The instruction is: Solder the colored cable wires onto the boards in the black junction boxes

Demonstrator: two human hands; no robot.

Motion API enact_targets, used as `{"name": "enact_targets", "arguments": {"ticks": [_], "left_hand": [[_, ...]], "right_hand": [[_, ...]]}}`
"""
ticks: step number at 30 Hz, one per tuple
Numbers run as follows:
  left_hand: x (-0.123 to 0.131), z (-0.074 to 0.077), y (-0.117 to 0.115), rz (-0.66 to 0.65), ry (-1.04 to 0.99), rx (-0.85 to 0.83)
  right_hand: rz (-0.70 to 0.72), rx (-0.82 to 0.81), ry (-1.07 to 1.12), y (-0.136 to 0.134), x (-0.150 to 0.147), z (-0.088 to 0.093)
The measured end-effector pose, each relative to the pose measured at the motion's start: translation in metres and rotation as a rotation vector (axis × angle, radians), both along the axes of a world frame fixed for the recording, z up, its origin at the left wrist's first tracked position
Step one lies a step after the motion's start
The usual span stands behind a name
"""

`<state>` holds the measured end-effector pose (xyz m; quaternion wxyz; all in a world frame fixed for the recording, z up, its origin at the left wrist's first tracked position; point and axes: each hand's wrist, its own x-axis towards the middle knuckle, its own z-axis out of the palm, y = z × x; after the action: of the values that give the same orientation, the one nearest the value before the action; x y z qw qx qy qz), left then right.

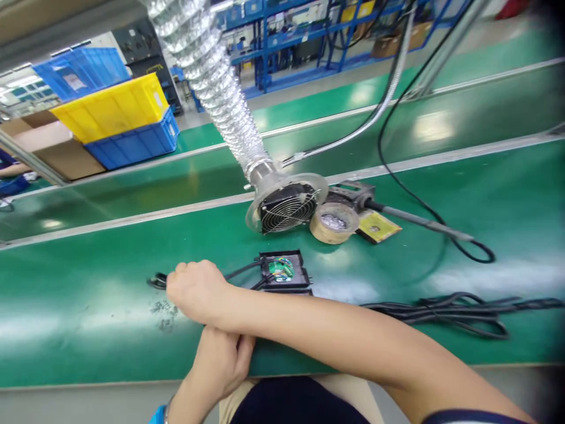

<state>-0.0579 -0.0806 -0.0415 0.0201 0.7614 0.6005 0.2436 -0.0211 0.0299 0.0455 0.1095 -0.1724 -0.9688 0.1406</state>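
My right hand (196,291) reaches across to the left, closed around a black cable (244,270). A looped end of the cable pokes out beyond the knuckles. Beneath that wrist is my left hand (220,356), closed, its fingertips hidden by the right arm; what it holds cannot be made out. To the right of both hands lies an open black plastic housing (304,274) with a green circuit board (282,269) and coloured wires inside. Black cables run into its left side. A second black part shows just below it, partly covered by my forearm.
A fume fan (289,209) on a silver duct (216,76) hangs behind the housing. Beside it are a round tub (334,224), a yellow sponge (379,227) and a soldering iron (419,221) in its stand. Bundled black cables (459,312) lie right. Stacked bins (115,109) stand far left.
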Motion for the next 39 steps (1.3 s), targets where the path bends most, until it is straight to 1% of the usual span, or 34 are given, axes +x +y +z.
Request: {"name": "enact_targets", "arguments": {"ticks": [1, 2, 3, 4, 5, 6, 7, 9, 10, 11, 12, 13, 14, 15, 16, 17, 18, 19, 20, 21, 22, 23, 25, 27, 28, 32, 35, 39], "left_hand": [[-0.002, 0.003, 0.002, 0.007, 0.014, 0.023], [-0.002, 0.007, 0.006, 0.012, 0.023, 0.028], [-0.002, 0.012, 0.012, 0.015, 0.024, 0.022], [0.0, 0.018, 0.02, 0.012, 0.02, 0.008], [0.002, 0.024, 0.03, 0.0, 0.016, -0.014], [0.006, 0.03, 0.042, -0.023, 0.018, -0.04], [0.011, 0.035, 0.055, -0.064, 0.028, -0.067], [0.022, 0.039, 0.081, -0.178, 0.06, -0.149], [0.028, 0.039, 0.093, -0.233, 0.076, -0.206], [0.032, 0.038, 0.103, -0.279, 0.09, -0.261], [0.036, 0.036, 0.11, -0.314, 0.102, -0.307], [0.039, 0.033, 0.115, -0.335, 0.111, -0.341], [0.04, 0.029, 0.118, -0.345, 0.117, -0.36], [0.041, 0.027, 0.118, -0.349, 0.12, -0.365], [0.04, 0.024, 0.118, -0.35, 0.121, -0.363], [0.04, 0.022, 0.117, -0.349, 0.119, -0.357], [0.039, 0.021, 0.116, -0.348, 0.116, -0.349], [0.038, 0.02, 0.115, -0.349, 0.114, -0.337], [0.038, 0.019, 0.114, -0.348, 0.11, -0.323], [0.038, 0.018, 0.114, -0.344, 0.105, -0.304], [0.038, 0.016, 0.113, -0.337, 0.098, -0.286], [0.038, 0.015, 0.112, -0.329, 0.091, -0.27], [0.039, 0.011, 0.111, -0.316, 0.074, -0.25], [0.04, 0.008, 0.11, -0.316, 0.06, -0.246], [0.041, 0.007, 0.109, -0.32, 0.052, -0.246], [0.041, 0.006, 0.109, -0.33, 0.023, -0.249], [0.039, 0.006, 0.109, -0.335, 0.032, -0.239], [0.04, 0.007, 0.109, -0.352, 0.08, -0.208]], "right_hand": [[-0.086, 0.023, 0.072, 0.001, 0.019, 0.011], [-0.201, 0.044, 0.154, 0.002, 0.044, 0.023], [-0.361, 0.054, 0.316, 0.001, 0.072, 0.032], [-0.523, 0.056, 0.516, 0.001, 0.103, 0.037], [-0.686, 0.02, 0.687, 0.0, 0.134, 0.037], [-0.842, -0.025, 0.851, -0.001, 0.165, 0.031], [-1.015, -0.106, 0.972, -0.002, 0.195, 0.02], [-1.232, -0.351, 1.091, -0.006, 0.25, -0.013], [-1.298, -0.454, 1.065, -0.01, 0.274, -0.03], [-1.343, -0.504, 1.017, -0.015, 0.295, -0.046], [-1.384, -0.528, 0.912, -0.02, 0.312, -0.057], [-1.424, -0.501, 0.751, -0.027, 0.325, -0.065], [-1.45, -0.429, 0.579, -0.032, 0.333, -0.068], [-1.452, -0.323, 0.416, -0.037, 0.335, -0.068], [-1.413, -0.189, 0.303, -0.039, 0.331, -0.065], [-1.326, -0.05, 0.264, -0.038, 0.321, -0.062], [-1.197, 0.068, 0.292, -0.034, 0.307, -0.059], [-1.033, 0.154, 0.332, -0.027, 0.29, -0.058], [-0.869, 0.2, 0.353, -0.017, 0.272, -0.059], [-0.746, 0.217, 0.326, -0.006, 0.254, -0.062], [-0.664, 0.211, 0.272, 0.005, 0.238, -0.066], [-0.617, 0.194, 0.218, 0.016, 0.225, -0.072], [-0.578, 0.156, 0.131, 0.033, 0.21, -0.083], [-0.536, 0.122, 0.089, 0.042, 0.208, -0.088], [-0.5, 0.1, 0.067, 0.044, 0.21, -0.088], [-0.332, 0.01, -0.038, 0.05, 0.219, -0.077], [-0.303, 0.001, -0.123, 0.059, 0.219, -0.069], [-0.295, 0.031, -0.216, 0.067, 0.213, -0.068]]}}
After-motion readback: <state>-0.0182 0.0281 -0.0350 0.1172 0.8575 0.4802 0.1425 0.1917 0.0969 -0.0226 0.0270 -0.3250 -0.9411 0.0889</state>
